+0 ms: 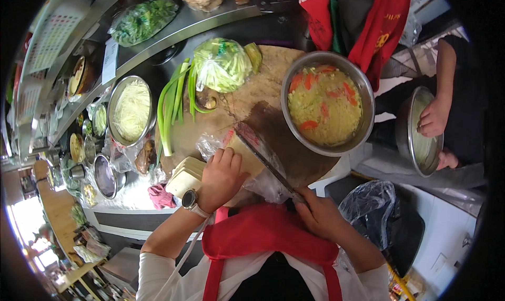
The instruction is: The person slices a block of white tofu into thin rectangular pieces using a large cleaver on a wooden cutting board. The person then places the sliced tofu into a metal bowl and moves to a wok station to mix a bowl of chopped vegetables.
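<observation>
On the round wooden cutting board point(234, 103), my left hand point(223, 174) presses with bent fingers on a pale, flat-sided food block point(247, 161). Clear plastic wrap point(272, 182) with red print lies around the block's right side and far end. My right hand point(318, 214) is closed around the handle of a kitchen knife point(266, 164). Its long blade slants away to the left across the block; whether it cuts in, I cannot tell. Left of my left wrist, several pale square slices point(185, 176) lie overlapped at the board's edge.
A metal bowl of yellowish soup with orange-red pieces point(326, 105) stands at the board's right. Green onions point(173, 103) and bagged shredded greens point(222, 64) lie at its far left. A bowl of white shreds point(131, 111) is further left. Another person's hand point(433, 117) reaches into a basin point(421, 132).
</observation>
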Action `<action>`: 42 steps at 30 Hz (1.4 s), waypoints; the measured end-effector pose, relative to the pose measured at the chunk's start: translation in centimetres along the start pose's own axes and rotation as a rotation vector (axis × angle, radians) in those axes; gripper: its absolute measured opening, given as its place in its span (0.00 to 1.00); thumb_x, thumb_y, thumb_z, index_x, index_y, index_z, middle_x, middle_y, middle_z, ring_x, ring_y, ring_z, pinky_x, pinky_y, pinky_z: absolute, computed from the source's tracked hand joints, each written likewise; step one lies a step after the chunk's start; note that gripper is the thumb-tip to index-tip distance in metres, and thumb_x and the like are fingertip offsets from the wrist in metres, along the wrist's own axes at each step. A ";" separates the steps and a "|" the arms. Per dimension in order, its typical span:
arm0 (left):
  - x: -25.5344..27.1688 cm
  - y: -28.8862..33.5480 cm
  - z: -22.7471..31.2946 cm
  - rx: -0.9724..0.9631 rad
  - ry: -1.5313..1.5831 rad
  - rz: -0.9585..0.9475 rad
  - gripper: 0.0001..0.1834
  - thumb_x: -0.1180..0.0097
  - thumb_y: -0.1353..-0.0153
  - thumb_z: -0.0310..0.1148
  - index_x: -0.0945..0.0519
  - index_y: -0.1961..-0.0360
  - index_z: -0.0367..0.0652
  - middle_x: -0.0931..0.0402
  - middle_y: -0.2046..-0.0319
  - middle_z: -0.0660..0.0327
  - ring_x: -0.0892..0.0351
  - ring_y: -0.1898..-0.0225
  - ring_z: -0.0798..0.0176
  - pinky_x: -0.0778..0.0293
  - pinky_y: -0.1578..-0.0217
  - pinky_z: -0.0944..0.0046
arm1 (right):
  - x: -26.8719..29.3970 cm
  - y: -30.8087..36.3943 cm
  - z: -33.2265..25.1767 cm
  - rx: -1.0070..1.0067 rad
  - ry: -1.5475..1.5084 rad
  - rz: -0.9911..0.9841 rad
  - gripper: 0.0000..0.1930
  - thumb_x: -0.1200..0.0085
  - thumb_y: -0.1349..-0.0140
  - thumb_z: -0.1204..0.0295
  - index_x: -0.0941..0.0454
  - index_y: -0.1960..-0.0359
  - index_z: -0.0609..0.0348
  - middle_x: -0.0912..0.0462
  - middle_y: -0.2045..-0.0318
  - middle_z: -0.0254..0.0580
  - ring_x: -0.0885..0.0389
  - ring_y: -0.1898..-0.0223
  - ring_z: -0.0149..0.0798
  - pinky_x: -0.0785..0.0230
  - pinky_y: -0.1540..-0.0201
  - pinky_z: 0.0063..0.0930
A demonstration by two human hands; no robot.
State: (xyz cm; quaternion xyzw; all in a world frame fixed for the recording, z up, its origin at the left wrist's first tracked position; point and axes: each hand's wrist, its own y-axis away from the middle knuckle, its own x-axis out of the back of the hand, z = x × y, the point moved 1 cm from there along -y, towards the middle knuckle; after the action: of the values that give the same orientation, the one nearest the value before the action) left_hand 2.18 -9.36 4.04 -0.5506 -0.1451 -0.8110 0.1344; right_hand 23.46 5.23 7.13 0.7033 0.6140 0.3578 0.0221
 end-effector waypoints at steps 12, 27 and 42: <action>-1.4 -0.9 -1.6 -0.237 0.046 0.009 0.26 0.37 0.57 0.37 0.28 0.56 0.36 0.34 0.57 0.51 0.34 0.53 0.47 0.35 0.54 0.54 | 0.4 -0.7 -0.5 -0.069 0.022 -0.103 0.21 0.54 0.39 0.62 0.39 0.47 0.57 0.22 0.74 0.59 0.23 0.71 0.61 0.31 0.68 0.49; -2.6 -0.8 -2.8 -0.209 0.195 0.073 0.30 0.37 0.55 0.39 0.31 0.52 0.36 0.36 0.53 0.51 0.36 0.52 0.48 0.39 0.51 0.55 | 0.6 -1.6 -0.9 -0.077 0.016 -0.123 0.21 0.55 0.38 0.61 0.37 0.48 0.63 0.22 0.72 0.62 0.22 0.69 0.61 0.30 0.65 0.49; -2.6 -0.8 -4.1 -0.200 0.390 0.093 0.32 0.36 0.58 0.34 0.32 0.51 0.36 0.37 0.52 0.50 0.36 0.50 0.46 0.37 0.50 0.55 | 1.6 -4.0 -1.6 -0.200 -0.044 -0.206 0.17 0.59 0.36 0.61 0.35 0.52 0.61 0.24 0.75 0.66 0.25 0.67 0.67 0.33 0.65 0.51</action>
State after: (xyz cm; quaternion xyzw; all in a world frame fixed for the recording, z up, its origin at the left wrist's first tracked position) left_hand -0.69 -10.01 0.16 -0.4000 -0.0097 -0.9054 0.1419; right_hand 19.19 6.96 7.22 0.6384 0.6437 0.3973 0.1423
